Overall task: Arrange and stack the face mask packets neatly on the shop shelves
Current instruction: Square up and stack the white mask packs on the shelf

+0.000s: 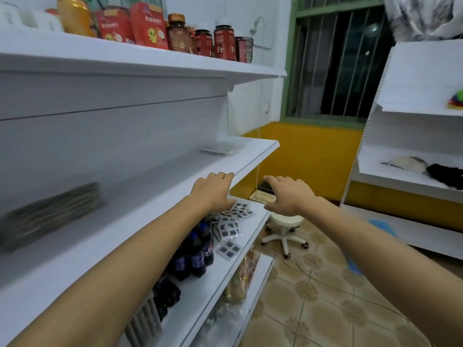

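Several clear face mask packets [229, 227] with dark squares lie scattered on the lower white shelf [253, 229], near its right end. My left hand [214, 192] reaches over them with relaxed fingers, its thumb side touching the top packets. My right hand [288, 194] hovers open beyond the shelf's end, holding nothing. A neat stack of packets [50, 211] lies on the middle shelf [250, 162] at the left, blurred. A small flat pile [220, 149] sits at that shelf's far right.
Dark drink bottles [198, 254] stand beside the scattered packets. Jars and red tins [180, 33] line the top shelf. A white wheeled stool [284, 229] and a cardboard box [261, 195] sit on the tiled floor. Another white shelf unit [413, 176] stands at the right.
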A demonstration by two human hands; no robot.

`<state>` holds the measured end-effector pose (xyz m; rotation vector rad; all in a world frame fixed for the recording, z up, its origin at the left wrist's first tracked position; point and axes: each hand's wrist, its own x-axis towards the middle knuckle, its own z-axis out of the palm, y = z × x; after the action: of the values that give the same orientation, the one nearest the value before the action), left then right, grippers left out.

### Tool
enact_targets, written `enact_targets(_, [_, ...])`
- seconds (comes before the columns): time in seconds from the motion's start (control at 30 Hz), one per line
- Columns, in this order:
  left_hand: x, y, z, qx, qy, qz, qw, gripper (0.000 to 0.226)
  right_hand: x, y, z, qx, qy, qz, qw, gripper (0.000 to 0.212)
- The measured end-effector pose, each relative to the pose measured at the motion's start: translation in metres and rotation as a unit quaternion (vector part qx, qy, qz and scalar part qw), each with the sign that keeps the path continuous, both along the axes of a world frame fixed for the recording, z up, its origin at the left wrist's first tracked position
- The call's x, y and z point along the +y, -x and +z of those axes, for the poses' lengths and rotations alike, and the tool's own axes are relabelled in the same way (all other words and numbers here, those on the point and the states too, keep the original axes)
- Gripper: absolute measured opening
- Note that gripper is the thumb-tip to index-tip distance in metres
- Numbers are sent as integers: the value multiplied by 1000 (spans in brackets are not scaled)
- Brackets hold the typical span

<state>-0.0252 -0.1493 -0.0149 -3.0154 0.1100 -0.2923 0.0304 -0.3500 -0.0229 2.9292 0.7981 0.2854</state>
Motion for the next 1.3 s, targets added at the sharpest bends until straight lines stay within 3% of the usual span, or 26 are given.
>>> enact_targets(0.23, [15,-117,-8,-24,18,5,1000,74,24,-106,10,-65,15,22,998,81])
enact_targets(0.5, [70,-250,-18,-9,86,32,996,71,62,-241,1,-51,3,30,998,64])
enact_targets(0.73, [108,-302,-45,39,113,99,988,71,104,-318,-22,-3,-14,56,998,58])
enact_targets(0.9, [126,-333,-62,55,131,152,978,77,138,-377,-45,-21,-6,96,995,45])
enact_targets(1.17, [145,-417,-67,-2,189,256,948,68,184,-499,-52,-55,-84,179,979,41])
enact_targets(1.3, [127,-464,-83,-16,249,330,910,67,183,-557,-69,2,-152,195,969,44])
